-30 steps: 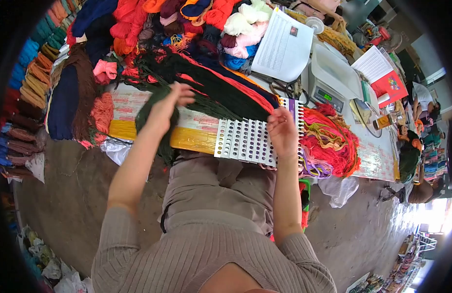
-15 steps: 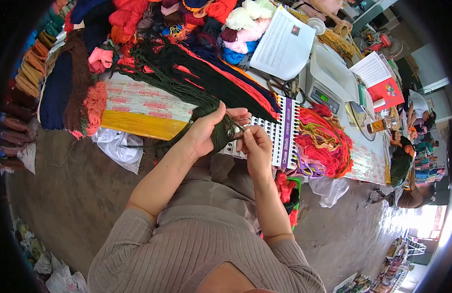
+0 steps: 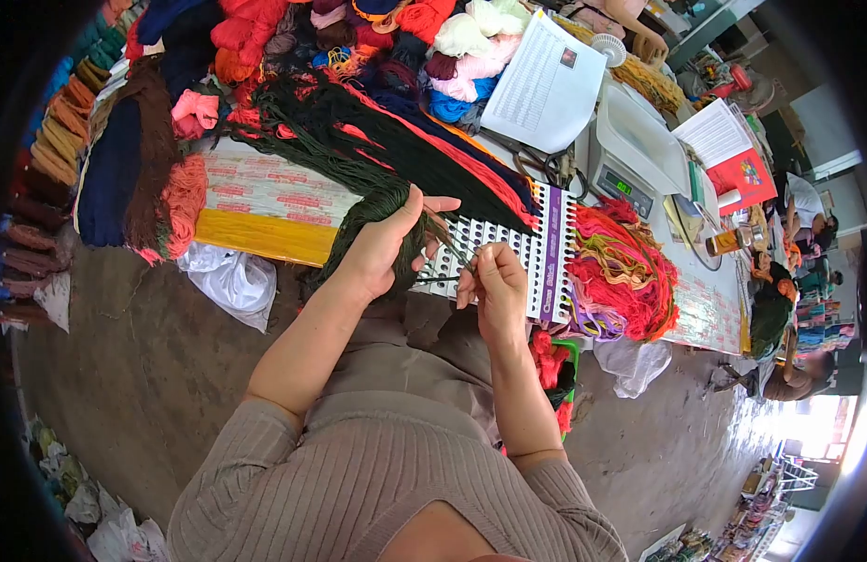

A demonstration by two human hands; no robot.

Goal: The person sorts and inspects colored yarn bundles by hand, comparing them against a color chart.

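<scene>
My left hand (image 3: 385, 245) holds a bundle of dark green thread (image 3: 377, 208) at the table's front edge. Its thumb and index finger are spread, with the thread lying across the palm. To its right, my right hand (image 3: 497, 281) pinches a few dark green strands drawn out from the bundle. Beneath and behind the hands lies a white perforated card (image 3: 508, 241) with a purple strip (image 3: 553, 245). Long black and dark green thread (image 3: 405, 155) stretches over the table behind my left hand, with coral strands alongside.
A scale (image 3: 625, 178) with a clear tray stands at the back right, beside a printed sheet (image 3: 544, 82). Multicoloured thread (image 3: 625, 272) is heaped right of the card. A white plastic bag (image 3: 232, 286) hangs below the table edge. Other people are at the far right.
My left hand has shifted slightly left, and the green bundle hangs further left. My right hand has moved a little right and down, widening the gap between the hands. More of the card shows.
</scene>
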